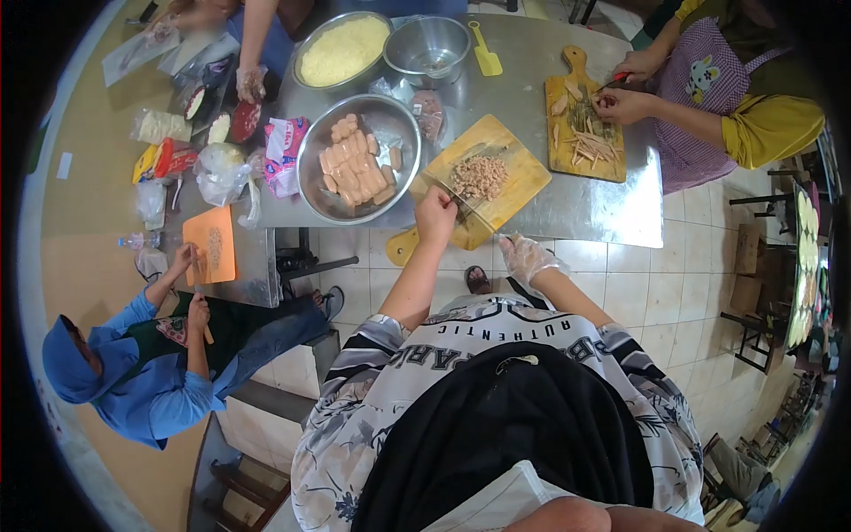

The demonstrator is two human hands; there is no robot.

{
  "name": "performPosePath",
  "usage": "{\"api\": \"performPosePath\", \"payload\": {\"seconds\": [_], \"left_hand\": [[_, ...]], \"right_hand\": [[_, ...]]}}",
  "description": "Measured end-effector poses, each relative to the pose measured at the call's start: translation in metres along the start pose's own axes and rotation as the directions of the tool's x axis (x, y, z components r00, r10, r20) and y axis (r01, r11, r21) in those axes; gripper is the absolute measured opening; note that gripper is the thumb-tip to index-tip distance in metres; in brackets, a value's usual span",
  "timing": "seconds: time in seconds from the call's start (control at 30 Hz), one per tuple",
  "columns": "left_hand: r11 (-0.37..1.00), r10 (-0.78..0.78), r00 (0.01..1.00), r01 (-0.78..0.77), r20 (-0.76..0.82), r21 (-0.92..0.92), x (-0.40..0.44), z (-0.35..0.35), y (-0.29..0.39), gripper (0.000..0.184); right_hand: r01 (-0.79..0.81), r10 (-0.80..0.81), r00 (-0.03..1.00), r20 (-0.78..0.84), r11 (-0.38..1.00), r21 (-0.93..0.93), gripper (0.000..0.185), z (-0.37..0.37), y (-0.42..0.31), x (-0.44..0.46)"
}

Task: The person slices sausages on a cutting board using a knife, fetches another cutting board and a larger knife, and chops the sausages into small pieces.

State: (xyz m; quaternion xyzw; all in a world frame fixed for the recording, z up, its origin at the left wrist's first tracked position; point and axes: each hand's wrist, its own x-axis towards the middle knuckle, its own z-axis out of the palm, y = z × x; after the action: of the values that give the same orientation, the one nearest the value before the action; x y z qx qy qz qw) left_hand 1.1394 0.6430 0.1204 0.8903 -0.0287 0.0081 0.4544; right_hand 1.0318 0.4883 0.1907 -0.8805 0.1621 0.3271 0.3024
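Note:
My left hand (pixel 434 218), bare, is closed on a knife (pixel 474 215) at the near left side of a wooden cutting board (pixel 525 183). The blade slants across the board towards its near corner; the grip is mostly covered by my fingers. Just beyond the blade lies a heap of finely chopped pinkish-brown sausage (pixel 480 178). My right hand (pixel 529 259), in a clear plastic glove, is at the table edge close to the board's near corner, its fingers loosely apart. Left of the board stands a steel bowl (pixel 409 131) holding several sausages (pixel 359 164).
A bowl of pale yellow shreds (pixel 346 53), a steel bowl (pixel 427 46) and a yellow spatula (pixel 485 51) sit farther back. At right, a co-worker's hands (pixel 625 105) cut strips on another board (pixel 567 93). Another person cuts at an orange board (pixel 211 244) on the left.

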Motion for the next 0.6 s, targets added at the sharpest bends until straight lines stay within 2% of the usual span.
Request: {"api": "performPosePath", "payload": {"seconds": [0.03, 0.1, 0.2, 0.3, 0.4, 0.53, 0.6], "left_hand": [[1.000, 0.002, 1.000, -0.002, -0.004, -0.001, 0.000, 0.000, 0.001, 0.010], [0.989, 0.089, 0.996, -0.087, -0.012, 0.121, -0.002, -0.001, 0.000, 0.010], [0.996, 0.018, 1.000, -0.016, -0.020, 0.089, -0.004, -0.006, 0.005, 0.011], [0.995, 0.042, 0.999, -0.039, -0.023, 0.095, -0.004, -0.004, 0.001, 0.012], [0.992, 0.046, 0.999, -0.043, -0.022, 0.121, -0.005, -0.003, 0.002, 0.017], [0.985, 0.069, 0.997, -0.062, -0.036, 0.159, -0.007, 0.000, -0.002, 0.018], [0.990, 0.072, 0.997, -0.071, -0.006, 0.118, -0.008, 0.000, -0.001, 0.014]], "right_hand": [[0.003, -0.003, 1.000, -0.003, 1.000, -0.002, 0.053, -0.004, -0.002, -0.004], [-0.027, 0.027, 1.000, -0.011, 0.998, -0.049, 0.052, -0.009, -0.005, -0.020], [-0.004, -0.003, 0.998, -0.064, 0.994, -0.111, 0.048, 0.000, 0.002, -0.025], [-0.032, 0.033, 0.999, 0.015, 0.998, -0.045, 0.053, 0.016, 0.013, -0.002], [0.026, -0.026, 1.000, -0.002, 1.000, -0.013, 0.052, 0.005, -0.003, 0.000], [0.068, -0.069, 0.997, -0.031, 0.997, -0.044, 0.050, 0.008, 0.010, -0.005], [-0.028, 0.030, 0.999, 0.028, 0.996, -0.079, 0.049, 0.000, 0.007, -0.017]]}}
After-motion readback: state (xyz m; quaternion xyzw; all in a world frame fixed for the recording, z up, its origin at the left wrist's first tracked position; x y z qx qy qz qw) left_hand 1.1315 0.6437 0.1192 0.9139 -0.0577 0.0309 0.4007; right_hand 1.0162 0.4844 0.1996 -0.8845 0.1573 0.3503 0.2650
